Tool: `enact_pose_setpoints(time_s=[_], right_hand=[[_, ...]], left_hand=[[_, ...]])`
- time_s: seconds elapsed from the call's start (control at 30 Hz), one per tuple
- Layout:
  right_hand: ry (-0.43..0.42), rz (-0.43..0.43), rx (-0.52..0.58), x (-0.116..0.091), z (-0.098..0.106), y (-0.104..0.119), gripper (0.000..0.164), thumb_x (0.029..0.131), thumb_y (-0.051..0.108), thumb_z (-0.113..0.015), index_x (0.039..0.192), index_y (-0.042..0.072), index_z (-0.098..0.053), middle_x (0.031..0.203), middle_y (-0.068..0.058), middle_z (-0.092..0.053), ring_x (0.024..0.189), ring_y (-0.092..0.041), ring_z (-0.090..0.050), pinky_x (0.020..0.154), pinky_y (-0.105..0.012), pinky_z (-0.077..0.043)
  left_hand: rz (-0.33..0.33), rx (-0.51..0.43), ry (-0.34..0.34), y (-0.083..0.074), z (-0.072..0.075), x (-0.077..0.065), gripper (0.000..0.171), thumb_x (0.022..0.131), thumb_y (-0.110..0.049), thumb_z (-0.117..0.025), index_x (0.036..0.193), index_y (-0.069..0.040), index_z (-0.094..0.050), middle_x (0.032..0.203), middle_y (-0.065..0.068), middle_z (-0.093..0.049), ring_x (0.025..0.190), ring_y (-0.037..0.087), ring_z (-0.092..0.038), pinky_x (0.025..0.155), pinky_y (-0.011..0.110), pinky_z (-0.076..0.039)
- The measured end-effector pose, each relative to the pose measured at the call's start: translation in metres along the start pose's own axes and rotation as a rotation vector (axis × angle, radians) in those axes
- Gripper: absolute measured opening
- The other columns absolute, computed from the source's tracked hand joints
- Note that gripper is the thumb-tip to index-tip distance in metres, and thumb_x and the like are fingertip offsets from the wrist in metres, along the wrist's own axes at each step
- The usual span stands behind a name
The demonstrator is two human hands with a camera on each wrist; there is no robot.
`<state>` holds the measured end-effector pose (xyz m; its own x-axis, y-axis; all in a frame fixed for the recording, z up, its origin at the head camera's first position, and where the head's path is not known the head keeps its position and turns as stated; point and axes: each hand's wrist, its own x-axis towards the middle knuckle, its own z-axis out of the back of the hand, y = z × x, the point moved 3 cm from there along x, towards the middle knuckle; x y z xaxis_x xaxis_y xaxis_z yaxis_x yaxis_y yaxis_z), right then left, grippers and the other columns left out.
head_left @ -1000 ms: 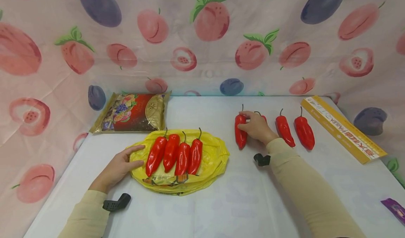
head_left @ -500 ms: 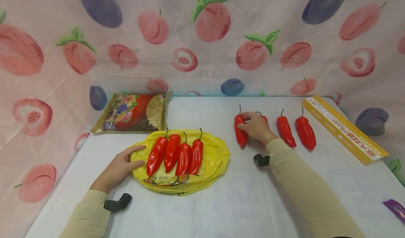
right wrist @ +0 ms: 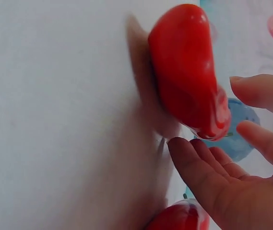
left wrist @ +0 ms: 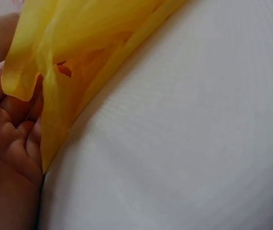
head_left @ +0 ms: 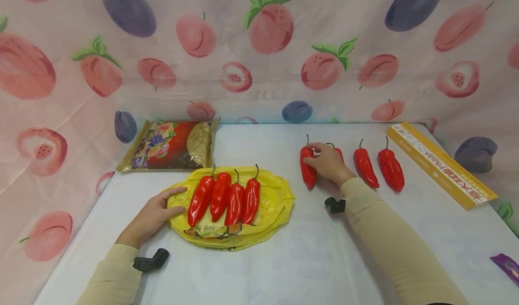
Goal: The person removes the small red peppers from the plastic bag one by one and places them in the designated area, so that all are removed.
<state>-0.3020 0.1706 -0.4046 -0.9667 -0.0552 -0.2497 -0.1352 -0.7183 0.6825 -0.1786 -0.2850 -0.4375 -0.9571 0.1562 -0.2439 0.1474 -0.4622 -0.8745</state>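
In the head view the left hand point(head_left: 151, 215) rests at the left edge of a yellow plastic bag point(head_left: 275, 201). Its thumb and index finger lie on the bag; in the left wrist view yellow folds point(left wrist: 78, 52) partly hide the other fingers. On the bag lie several red peppers point(head_left: 201, 201) side by side. The right hand point(head_left: 330, 163) is at another red pepper point(head_left: 308, 172) on the table. Seen from the right wrist, its thumb and fingers stand spread around this pepper's point(right wrist: 184, 67) end, with gaps showing. A further pepper point(head_left: 339, 152) is mostly hidden behind the hand.
Two more red peppers, one narrow point(head_left: 365, 167) and one wider point(head_left: 391, 170), lie to the right. Beyond them is a long yellow box point(head_left: 442, 165). A gold-and-red packet point(head_left: 174, 145) lies at the back left. A purple wrapper point(head_left: 507, 269) sits at the right edge.
The pepper at the right hand has turned slightly, its stem tipping a little left. The left hand and the bag have stayed in place.
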Motion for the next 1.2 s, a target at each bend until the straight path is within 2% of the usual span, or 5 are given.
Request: enact_pose_setpoints(time_s=[0.23,0.43,0.63,0.93,1.2], right_hand=[[-0.017,0.028,0.005,-0.011,0.009,0.005,0.07,0.096,0.029,-0.065,0.157,0.016,-0.034,0.15,-0.018,-0.042,0.132,-0.038,-0.045,0.092,-0.051,-0.054],[-0.026,0.094,0.029,-0.032,0.015,0.021,0.072,0.095,0.03,-0.068,0.158,0.02,-0.033,0.153,-0.015,-0.041,0.137,-0.037,-0.042,0.094,-0.053,-0.052],[-0.024,0.2,0.009,-0.052,0.009,0.04,0.071,0.093,0.028,-0.072,0.155,0.02,-0.039,0.15,-0.016,-0.046,0.134,-0.038,-0.046,0.09,-0.05,-0.055],[-0.012,0.407,0.071,-0.08,-0.024,0.065,0.063,0.092,0.025,-0.074,0.148,0.011,-0.048,0.145,-0.016,-0.052,0.126,-0.033,-0.056,0.087,-0.046,-0.057],[0.12,0.36,0.125,-0.091,-0.066,0.082,0.062,0.09,0.024,-0.075,0.146,0.012,-0.051,0.146,-0.013,-0.052,0.122,-0.031,-0.06,0.087,-0.04,-0.057]], left_hand=[[-0.008,-0.013,-0.002,0.001,-0.001,0.0,0.064,0.094,-0.025,-0.07,0.149,-0.006,-0.044,0.159,0.023,-0.025,0.144,0.042,-0.026,0.114,0.059,-0.025],[-0.007,-0.004,-0.008,-0.001,-0.001,0.0,0.064,0.094,-0.026,-0.071,0.149,-0.007,-0.045,0.159,0.023,-0.025,0.144,0.043,-0.024,0.114,0.06,-0.024],[-0.022,-0.007,-0.007,-0.001,-0.001,-0.001,0.064,0.094,-0.025,-0.071,0.149,-0.005,-0.045,0.159,0.024,-0.025,0.145,0.044,-0.022,0.114,0.061,-0.023],[0.005,-0.001,-0.003,-0.001,-0.001,-0.001,0.065,0.094,-0.027,-0.07,0.15,-0.007,-0.044,0.159,0.024,-0.025,0.145,0.043,-0.023,0.114,0.061,-0.024],[-0.002,0.001,-0.002,-0.001,-0.001,0.0,0.065,0.094,-0.027,-0.07,0.15,-0.007,-0.044,0.159,0.024,-0.025,0.145,0.044,-0.021,0.114,0.062,-0.021]])
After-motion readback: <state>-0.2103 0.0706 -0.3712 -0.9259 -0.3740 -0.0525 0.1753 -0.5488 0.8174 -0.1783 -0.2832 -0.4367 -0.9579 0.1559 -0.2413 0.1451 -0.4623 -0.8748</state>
